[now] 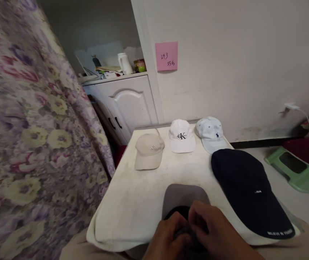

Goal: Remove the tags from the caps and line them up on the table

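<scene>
At the near edge of the cream-covered counter (121,209), directly below the wearer's view, a gray baseball cap (185,195) lies between and just beyond the two hands. Its long axis runs roughly straight away from the body: the brim points toward the far side, while the darker crown end sits under the fingers. Neither hand is clearly nearer; the left hand (169,234) and the right hand (214,224) meet over that near end, fingers bent and pinched on its dark material. They hide most of the crown, so exactly which part each one grips cannot be told.

Beyond the brim, three caps stand along the far side, brims toward the wearer. The beige cap (149,150), at left, bears a small three-bar Adidas mark; the white cap (181,139), in the middle, shows a black "cK" monogram; the pale blue cap (211,133), beside it, carries a navy polo-player emblem. On the right, a long-brimmed navy cap (246,187) slants toward the near right corner; its small white emblem is unreadable, but "BELIEVE IN" begins the brim lettering, the last word being blurred. A pink sticky note (167,54) on the wall (224,54) reads "243" above handwriting too unclear to make out.
</scene>
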Motion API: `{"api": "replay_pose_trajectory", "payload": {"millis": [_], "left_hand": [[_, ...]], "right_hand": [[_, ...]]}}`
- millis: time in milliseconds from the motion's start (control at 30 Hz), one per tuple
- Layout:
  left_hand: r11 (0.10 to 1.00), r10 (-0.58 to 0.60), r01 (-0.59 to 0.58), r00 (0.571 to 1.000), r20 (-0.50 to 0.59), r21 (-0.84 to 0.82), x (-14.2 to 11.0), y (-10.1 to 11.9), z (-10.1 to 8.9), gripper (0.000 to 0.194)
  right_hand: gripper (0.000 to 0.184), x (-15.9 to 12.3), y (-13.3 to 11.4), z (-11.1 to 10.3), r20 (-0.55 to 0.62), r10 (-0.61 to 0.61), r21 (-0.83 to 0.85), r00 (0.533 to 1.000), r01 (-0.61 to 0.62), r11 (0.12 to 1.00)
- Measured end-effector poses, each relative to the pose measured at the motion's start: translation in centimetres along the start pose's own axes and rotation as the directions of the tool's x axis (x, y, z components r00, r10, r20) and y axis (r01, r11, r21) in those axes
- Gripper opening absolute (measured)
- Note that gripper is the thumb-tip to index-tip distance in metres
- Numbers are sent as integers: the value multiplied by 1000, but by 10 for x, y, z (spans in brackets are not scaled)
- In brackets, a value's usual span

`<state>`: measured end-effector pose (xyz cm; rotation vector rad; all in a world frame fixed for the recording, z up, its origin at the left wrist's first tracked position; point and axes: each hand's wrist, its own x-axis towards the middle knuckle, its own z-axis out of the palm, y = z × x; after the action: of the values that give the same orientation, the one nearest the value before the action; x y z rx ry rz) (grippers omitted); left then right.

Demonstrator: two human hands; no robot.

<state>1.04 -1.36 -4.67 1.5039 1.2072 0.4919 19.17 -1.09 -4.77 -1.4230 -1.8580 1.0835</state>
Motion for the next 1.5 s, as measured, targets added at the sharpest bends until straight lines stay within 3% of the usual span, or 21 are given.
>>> {"api": "replay_pose_trajectory", "payload": {"millis": [533,733,833,967,1367,1500], "left_hand": [[997,-7,14,997,-80,82,4,-7,7,19],[998,-32,27,995,-93,-54,5,-7,2,8],[993,-17,7,997,-77,-121,5,-2,-2,10],[989,88,-100,990,-111,-111,4,2,-4,7],[933,-7,-27,996,-94,-358,6,-6,-5,20],[921,-15,-20,996,-85,-389,7,-8,-6,21]], "right_hand": [[22,-3,9,7,-55,-106,34,993,108,994],[20,-5,12,-3,-109,-69,262,992,96,960],[35,-6,18,-2,-50,-12,391,999,31,920],[49,-4,24,11,39,-67,549,997,35,835],[24,2,16,10,18,1,488,1000,-10,873],[26,4,20,14,65,-11,498,998,-23,867]]}}
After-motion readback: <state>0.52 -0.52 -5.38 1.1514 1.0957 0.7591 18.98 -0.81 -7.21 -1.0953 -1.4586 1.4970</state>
